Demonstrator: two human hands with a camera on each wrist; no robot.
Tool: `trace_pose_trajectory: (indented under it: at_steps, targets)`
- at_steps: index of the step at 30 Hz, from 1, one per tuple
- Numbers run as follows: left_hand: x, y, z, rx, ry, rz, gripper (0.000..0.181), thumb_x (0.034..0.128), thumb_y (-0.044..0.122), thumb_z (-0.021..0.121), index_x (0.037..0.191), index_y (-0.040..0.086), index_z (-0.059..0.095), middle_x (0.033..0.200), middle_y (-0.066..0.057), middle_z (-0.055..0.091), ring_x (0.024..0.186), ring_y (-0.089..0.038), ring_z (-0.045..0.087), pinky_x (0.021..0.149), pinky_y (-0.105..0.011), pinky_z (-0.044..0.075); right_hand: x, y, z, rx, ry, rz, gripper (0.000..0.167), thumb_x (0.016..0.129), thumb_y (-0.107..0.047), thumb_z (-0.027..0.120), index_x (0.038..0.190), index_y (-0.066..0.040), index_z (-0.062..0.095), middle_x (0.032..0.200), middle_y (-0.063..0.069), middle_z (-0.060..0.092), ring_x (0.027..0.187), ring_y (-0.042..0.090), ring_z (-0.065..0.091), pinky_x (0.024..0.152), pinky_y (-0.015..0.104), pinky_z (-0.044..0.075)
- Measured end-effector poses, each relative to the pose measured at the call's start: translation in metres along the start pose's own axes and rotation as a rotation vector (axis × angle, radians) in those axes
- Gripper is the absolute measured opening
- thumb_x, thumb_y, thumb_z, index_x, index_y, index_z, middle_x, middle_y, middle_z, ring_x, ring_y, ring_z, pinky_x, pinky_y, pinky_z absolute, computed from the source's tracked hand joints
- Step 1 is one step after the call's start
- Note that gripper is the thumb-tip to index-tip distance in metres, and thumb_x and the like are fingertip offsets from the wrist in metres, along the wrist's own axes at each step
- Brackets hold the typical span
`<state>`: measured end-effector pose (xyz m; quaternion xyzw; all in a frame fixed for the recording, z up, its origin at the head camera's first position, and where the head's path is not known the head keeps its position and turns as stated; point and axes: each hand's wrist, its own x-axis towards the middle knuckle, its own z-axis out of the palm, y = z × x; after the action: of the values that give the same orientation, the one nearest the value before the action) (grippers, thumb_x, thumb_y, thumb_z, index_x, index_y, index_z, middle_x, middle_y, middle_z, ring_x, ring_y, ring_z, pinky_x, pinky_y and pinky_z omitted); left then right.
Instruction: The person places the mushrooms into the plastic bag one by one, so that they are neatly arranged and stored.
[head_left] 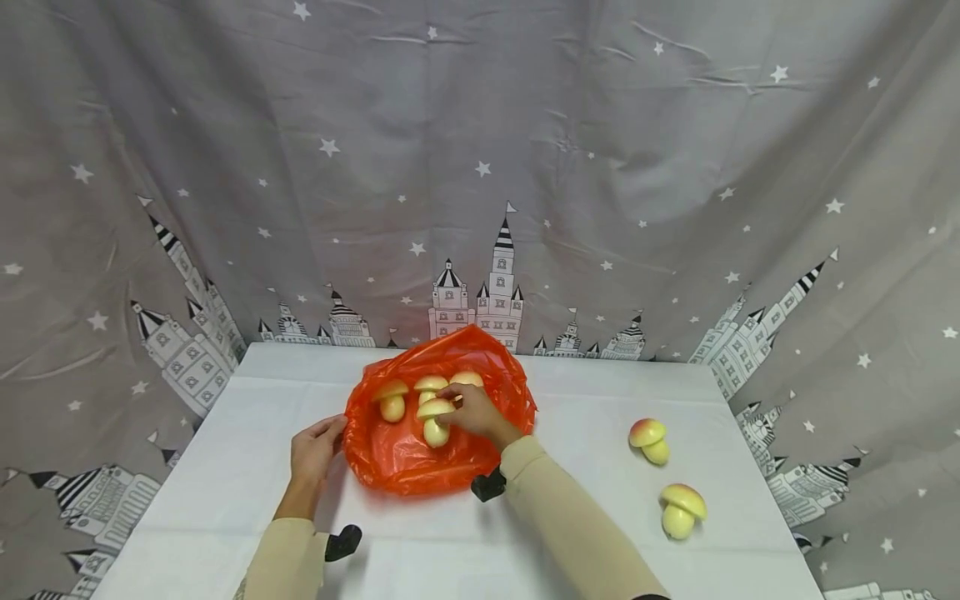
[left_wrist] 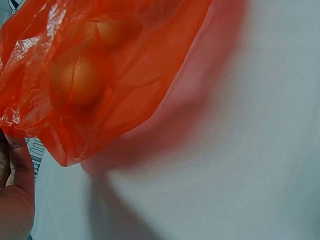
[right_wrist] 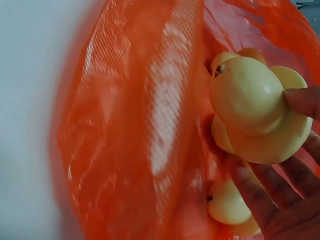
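Observation:
An orange-red plastic bag (head_left: 397, 462) lies opened wide on the table, with several yellow toy mushrooms inside. My left hand (head_left: 313, 450) pinches the bag's left rim; in the left wrist view the thumb and fingers (left_wrist: 15, 170) meet at its edge. Over the bag, my right hand (head_left: 476, 412) holds a mushroom (head_left: 435, 432) by its cap. The right wrist view shows that mushroom (right_wrist: 250, 95) between the thumb and the spread fingers (right_wrist: 272, 187), above other mushrooms in the bag.
Two more mushrooms with reddish caps, one (head_left: 649, 442) farther back and one (head_left: 682, 510) nearer, lie on the white table (head_left: 585, 400) to the right of the bag. A grey curtain (head_left: 375, 167) with stars and castles hangs behind the table.

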<state>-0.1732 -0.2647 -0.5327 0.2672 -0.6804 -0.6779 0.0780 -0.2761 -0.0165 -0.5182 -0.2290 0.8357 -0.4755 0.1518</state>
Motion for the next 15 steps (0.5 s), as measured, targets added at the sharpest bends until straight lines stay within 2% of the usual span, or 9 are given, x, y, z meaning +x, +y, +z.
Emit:
trace_pose_trajectory:
  at_steps: [2, 6, 10, 15]
  targets:
    - [0.0, 0.0, 0.0, -0.013, -0.001, 0.002, 0.045, 0.0979, 0.019, 0.057, 0.128, -0.013, 0.052, 0.082, 0.011, 0.064, 0.072, 0.003, 0.06, 0.069, -0.013, 0.052, 0.002, -0.001, 0.004, -0.022, -0.004, -0.01, 0.037, 0.078, -0.009, 0.076, 0.113, -0.002, 0.066, 0.108, 0.009, 0.065, 0.097, 0.022, 0.059, 0.088, 0.03, 0.05]
    - [0.001, -0.001, -0.001, 0.005, -0.002, -0.003, 0.044, 0.0984, 0.021, 0.056, 0.128, -0.012, 0.054, 0.084, 0.01, 0.064, 0.073, 0.003, 0.06, 0.069, -0.012, 0.051, 0.004, -0.005, 0.012, -0.056, -0.018, 0.034, 0.038, 0.079, -0.013, 0.077, 0.114, -0.005, 0.067, 0.11, 0.005, 0.065, 0.098, 0.019, 0.059, 0.09, 0.031, 0.049]
    - [0.003, -0.002, -0.001, 0.016, -0.011, -0.009, 0.045, 0.0984, 0.022, 0.056, 0.128, -0.011, 0.054, 0.085, 0.01, 0.064, 0.073, 0.003, 0.06, 0.069, -0.012, 0.051, 0.006, -0.011, 0.018, -0.041, -0.043, 0.053, 0.038, 0.079, -0.011, 0.076, 0.116, -0.004, 0.066, 0.111, 0.006, 0.064, 0.099, 0.019, 0.059, 0.089, 0.03, 0.05]
    - [0.002, -0.003, -0.001, 0.015, -0.004, -0.019, 0.045, 0.098, 0.024, 0.057, 0.128, -0.01, 0.055, 0.085, 0.01, 0.065, 0.073, 0.003, 0.059, 0.069, -0.012, 0.051, 0.012, -0.021, 0.029, 0.005, -0.058, 0.031, 0.038, 0.079, -0.007, 0.077, 0.115, -0.003, 0.066, 0.111, 0.005, 0.064, 0.095, 0.018, 0.06, 0.083, 0.025, 0.051]
